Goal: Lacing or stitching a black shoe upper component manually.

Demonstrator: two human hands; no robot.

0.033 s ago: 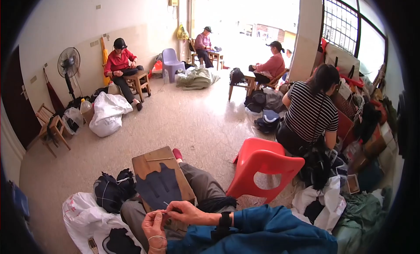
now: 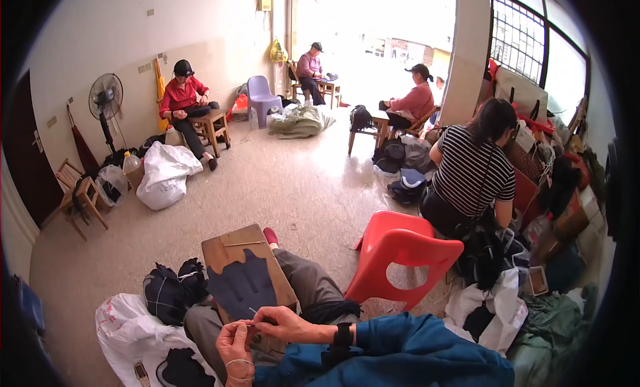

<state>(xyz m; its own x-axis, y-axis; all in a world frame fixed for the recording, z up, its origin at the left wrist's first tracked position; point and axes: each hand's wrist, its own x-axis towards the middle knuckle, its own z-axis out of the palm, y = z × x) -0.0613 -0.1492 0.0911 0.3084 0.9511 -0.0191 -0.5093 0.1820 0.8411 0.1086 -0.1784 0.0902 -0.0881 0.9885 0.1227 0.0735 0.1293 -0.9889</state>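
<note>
Low in front of me, my left hand (image 2: pixel 235 352) and my right hand (image 2: pixel 285 324) meet fingertip to fingertip, both pinched closed. A thin pale pin-like piece (image 2: pixel 252 310) pokes up beside the right fingertips; its exact kind is too small to tell. What the left fingers pinch is hidden. A pale band circles the left wrist and a black band the right. Just beyond the hands, a dark blue cut cloth piece (image 2: pixel 241 287) with slits lies flat on a small wooden stool (image 2: pixel 215 246). A thin wooden stick (image 2: pixel 243 243) rests at the stool's far end.
Left of my legs are a dark tied bundle (image 2: pixel 170 294) and a white sack (image 2: pixel 127 327). A red plastic chair (image 2: pixel 407 240) stands to the right, near a person in a striped top (image 2: pixel 473 167). Several others sit farther off. Piled goods (image 2: pixel 553 207) line the right wall.
</note>
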